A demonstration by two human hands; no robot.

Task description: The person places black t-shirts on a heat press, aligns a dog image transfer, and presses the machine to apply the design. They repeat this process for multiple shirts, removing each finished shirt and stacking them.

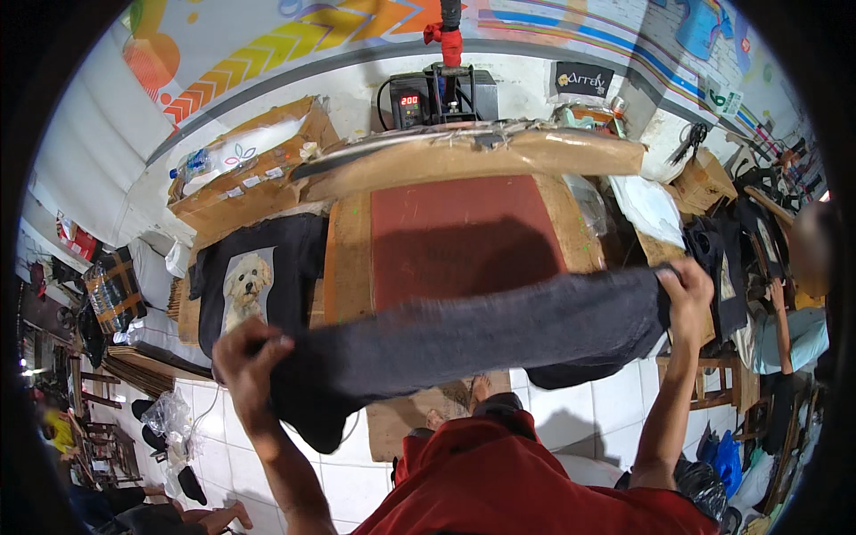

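A dark grey-black garment, apparently a T-shirt point(464, 337), hangs stretched sideways between my hands, in front of the heat press. My left hand point(251, 357) pinches its left end, and my right hand point(685, 290) grips its right upper corner. Loose cloth droops below each end. Beyond the garment lies the press's flat reddish-brown pad point(455, 214), partly in shadow, its near edge hidden by the cloth. Just past my left hand, a black T-shirt point(303, 245) with a white dog print point(247, 285) lies spread out.
Behind the pad rises the cardboard-covered upper plate point(481, 165), with a control box point(410, 105) behind. An open cardboard box point(254, 165) stands at the back left. More dark shirts point(720, 267) lie at right, near another person's arm point(781, 325). A wooden stool point(713, 383) stands below them.
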